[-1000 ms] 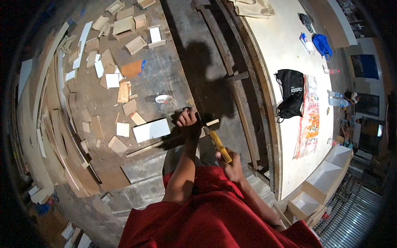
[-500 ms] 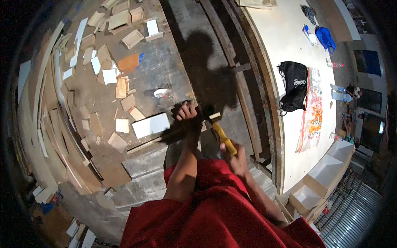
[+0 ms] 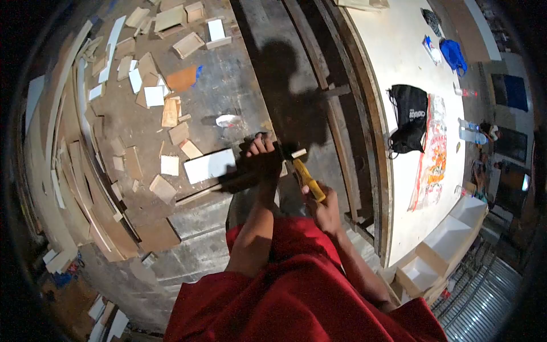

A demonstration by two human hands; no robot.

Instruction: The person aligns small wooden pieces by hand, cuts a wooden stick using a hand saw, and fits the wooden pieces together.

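Note:
My right hand [image 3: 323, 206] is wrapped round the yellow handle [image 3: 308, 181] of a tool whose front end lies in dark shadow. Just beyond that end, a small light wood piece [image 3: 298, 153] juts out past the edge of the work table [image 3: 228, 85]. My left hand [image 3: 262, 149] is at the same table edge with its fingers curled; shadow hides what is under it. A white-faced board [image 3: 209, 166] lies to the left of this hand, and a small white object [image 3: 228, 121] is a little further up the table.
Wood offcuts and small open boxes [image 3: 188, 44] are scattered over the left table, with long strips [image 3: 85, 114] along its far left. To the right stands a pale-topped table [image 3: 364, 34] with a black drawstring bag [image 3: 409, 117]. White-lined compartments [image 3: 450, 233] are at lower right.
The yellow-handled tool and my right hand have shifted slightly along its length, first back, then forward. My left hand stays at the table edge. The whole view has moved a little.

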